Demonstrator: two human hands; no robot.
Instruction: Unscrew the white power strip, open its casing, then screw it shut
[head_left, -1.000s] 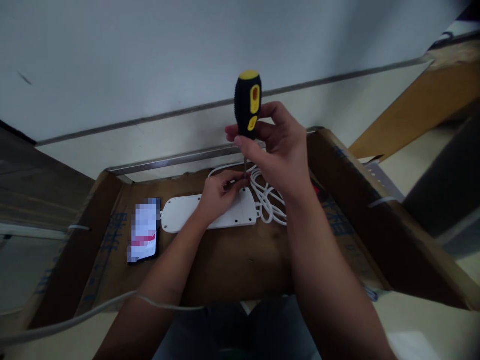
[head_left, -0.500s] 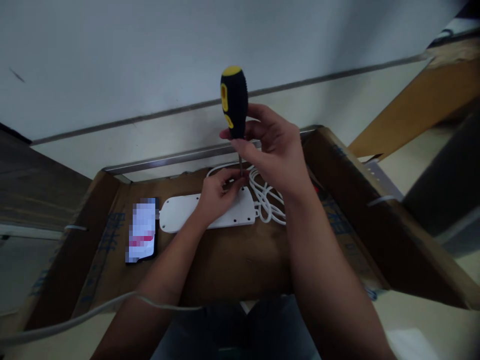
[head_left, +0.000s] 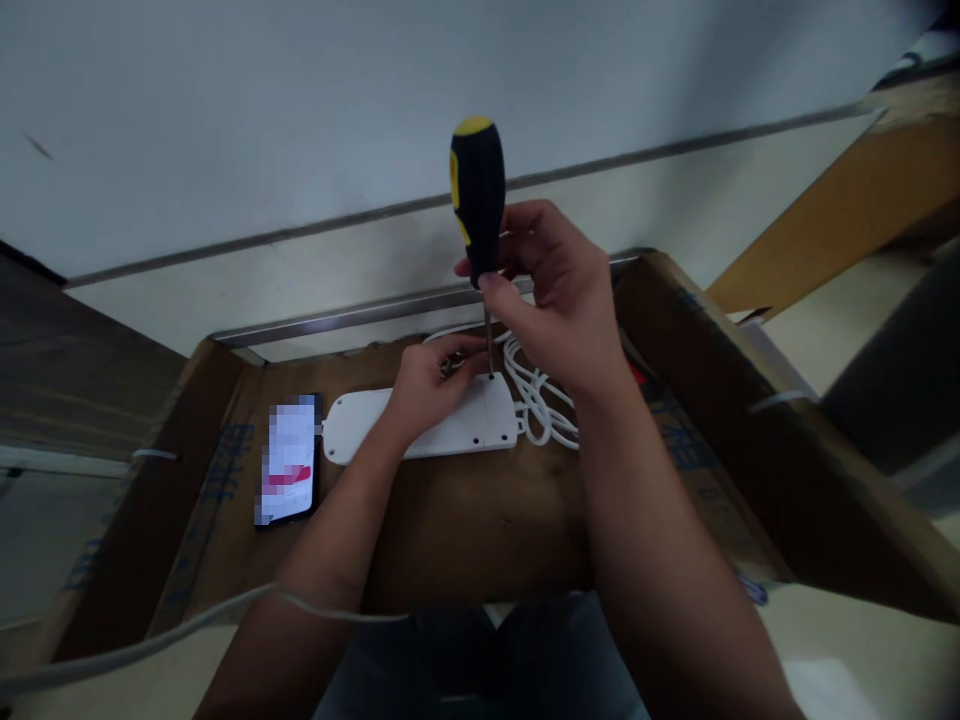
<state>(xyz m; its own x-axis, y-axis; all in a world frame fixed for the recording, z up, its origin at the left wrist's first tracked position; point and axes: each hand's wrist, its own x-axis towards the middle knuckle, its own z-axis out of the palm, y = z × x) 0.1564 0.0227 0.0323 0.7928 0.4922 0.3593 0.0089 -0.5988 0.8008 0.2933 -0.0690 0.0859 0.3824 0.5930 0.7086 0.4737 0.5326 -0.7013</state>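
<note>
My right hand is closed around the lower handle of a black and yellow screwdriver. The screwdriver stands nearly upright, its shaft running down to a corner hole of a white power strip. Flat on cardboard, the strip has its side with several dark screw holes facing up. My left hand rests over the strip's far edge, thumb and fingers drawn together beside the shaft. Whatever is between those fingers is too small to make out. A coiled white cord leaves the strip's right end.
Left of the strip lies a phone with a lit, blurred screen. Raised cardboard walls flank the work surface, and a pale panel stands behind it. Another white cable crosses the lower left.
The screwdriver is more upright, and its tip has come down to the corner hole. My left fingers have drawn slightly back from the shaft. The view has shifted a little.
</note>
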